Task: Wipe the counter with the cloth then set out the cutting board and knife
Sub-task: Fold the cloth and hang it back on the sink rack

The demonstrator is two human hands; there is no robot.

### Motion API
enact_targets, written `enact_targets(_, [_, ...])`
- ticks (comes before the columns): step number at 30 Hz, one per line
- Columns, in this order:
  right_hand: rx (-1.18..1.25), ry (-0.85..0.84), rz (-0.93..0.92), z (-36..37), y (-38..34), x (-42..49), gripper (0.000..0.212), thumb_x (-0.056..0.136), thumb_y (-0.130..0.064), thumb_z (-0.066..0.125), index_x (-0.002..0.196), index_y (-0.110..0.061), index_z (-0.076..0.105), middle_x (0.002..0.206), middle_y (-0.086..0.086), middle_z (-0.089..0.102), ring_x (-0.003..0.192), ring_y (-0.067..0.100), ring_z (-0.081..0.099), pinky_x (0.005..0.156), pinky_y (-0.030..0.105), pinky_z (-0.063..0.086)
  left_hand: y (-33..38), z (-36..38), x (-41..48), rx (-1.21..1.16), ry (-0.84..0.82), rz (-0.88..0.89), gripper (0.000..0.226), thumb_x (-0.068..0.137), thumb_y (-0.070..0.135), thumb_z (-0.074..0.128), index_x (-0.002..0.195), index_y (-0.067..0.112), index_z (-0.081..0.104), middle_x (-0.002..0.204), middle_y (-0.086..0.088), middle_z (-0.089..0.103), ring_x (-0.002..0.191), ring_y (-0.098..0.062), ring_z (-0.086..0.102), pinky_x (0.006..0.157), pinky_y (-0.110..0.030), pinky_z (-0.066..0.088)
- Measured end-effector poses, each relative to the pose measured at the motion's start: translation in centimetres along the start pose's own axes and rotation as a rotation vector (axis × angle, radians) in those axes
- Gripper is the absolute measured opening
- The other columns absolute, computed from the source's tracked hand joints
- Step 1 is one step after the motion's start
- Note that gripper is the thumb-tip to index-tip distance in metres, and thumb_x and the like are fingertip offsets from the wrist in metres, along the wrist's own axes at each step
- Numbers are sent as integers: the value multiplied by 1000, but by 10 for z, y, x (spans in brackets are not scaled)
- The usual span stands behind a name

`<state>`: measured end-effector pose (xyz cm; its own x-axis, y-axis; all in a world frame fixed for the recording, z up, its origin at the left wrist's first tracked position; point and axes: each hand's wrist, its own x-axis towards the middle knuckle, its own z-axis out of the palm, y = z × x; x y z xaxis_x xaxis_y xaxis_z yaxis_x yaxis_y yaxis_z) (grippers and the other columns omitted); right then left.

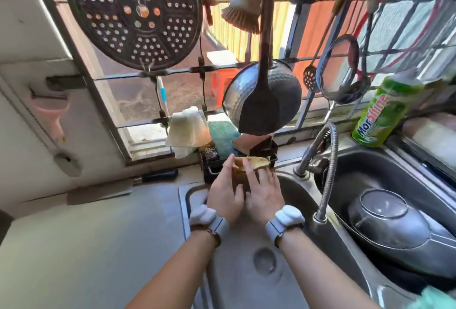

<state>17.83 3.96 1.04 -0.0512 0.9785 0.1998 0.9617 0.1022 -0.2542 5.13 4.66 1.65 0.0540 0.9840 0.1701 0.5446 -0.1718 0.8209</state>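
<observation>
The left hand [225, 191] and the right hand [265, 194] are stretched out together over the far rim of the left sink basin [246, 271], both closed around a crumpled yellowish-brown cloth [249, 164] that they hold between them, the fingers curled over its near edge. Each wrist carries a grey strap with a white pod on it. The cloth sits right in front of a dark wire caddy [217, 160] at the window ledge, where a green sponge [222, 135] and a pale folded rag [187, 128] also rest. To the left, on the grey counter [86, 247], a knife [118, 186] with a black handle and a broad blade lies flat near the wall, well apart from the hands. The only legible writing is on a green bottle [385, 113] standing tilted behind the right basin: "MorShine", with "Mor" in blue and "Shine" in red. A flexible metal tap hose [329, 173] arches between the two basins, and an upturned steel bowl [392, 219] lies in the right one. On the window grille hang a perforated round plate [133, 12], a brush [246, 7], a dark spatula [261, 101] in front of a hammered steel pan [278, 96], and a mesh strainer [340, 71].
</observation>
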Motion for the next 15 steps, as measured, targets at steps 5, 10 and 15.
enact_targets(5, [-177,3,-105,15,19,21,78,69,-34,68,139,-37,34,123,15,52,126,38,44,104,66,30,-9,10,10,570,-70,67,66,76,32,54,139,25,34,139,-2,48,129,-26,42,100,-47,36])
enact_targets(10, [-219,-222,-150,6,20,66,49,72,-43,49,121,-35,47,116,5,59,115,31,47,96,55,22,-2,6,42,596,-145,-111,40,72,36,50,109,25,40,110,-5,62,108,-32,47,88,-46,35])
enact_targets(15, [-162,-403,-142,-2,19,98,13,65,-38,47,71,-28,44,70,-7,57,92,28,63,79,47,21,-12,5,61,693,-199,-146,25,74,44,45,89,25,36,89,-7,60,105,-32,50,82,-46,30])
